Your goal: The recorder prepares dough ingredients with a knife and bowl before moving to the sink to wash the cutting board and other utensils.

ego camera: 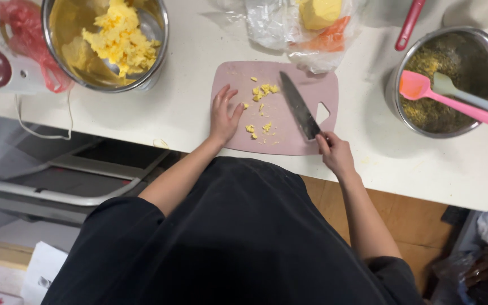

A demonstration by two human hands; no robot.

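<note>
A pink cutting board [289,141] lies on the white table near its front edge. Small yellow crumbs [262,96] are scattered on its left half. My left hand [223,116] rests flat on the board's left edge, fingers apart, beside the crumbs. My right hand [334,152] grips the handle of a dark-bladed knife [297,104]. The blade lies across the board and points up-left toward the crumbs.
A steel bowl [105,42] with yellow crumbled food stands at the back left. Another steel bowl [450,82] at the right holds a greenish mix and a pink spatula [453,101]. Plastic bags [300,28] with a yellow block sit behind the board. A white appliance [1,68] is far left.
</note>
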